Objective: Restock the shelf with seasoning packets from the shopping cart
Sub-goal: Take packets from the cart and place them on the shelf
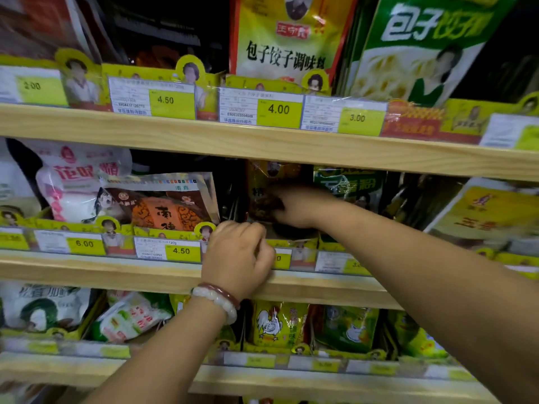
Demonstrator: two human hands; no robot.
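Note:
Wooden shelves [262, 141] hold rows of seasoning packets behind yellow price tags. My right hand [294, 207] reaches into the middle shelf and grips a dark yellow-brown seasoning packet [262, 176] standing upright there. My left hand [239, 255], with a bead bracelet on its wrist, is curled at the front lip of the same slot, over a price tag; what its fingers hold is hidden. An orange-brown packet [166, 208] lies to the left of that slot, a green packet [350, 182] to the right.
The top shelf carries tall yellow [288, 39] and green [420, 48] dumpling seasoning bags. A white and pink packet [78, 182] stands at the middle left. The lower shelf holds yellow chicken-powder packets [277, 325] and white bags [40, 307]. The shopping cart is out of view.

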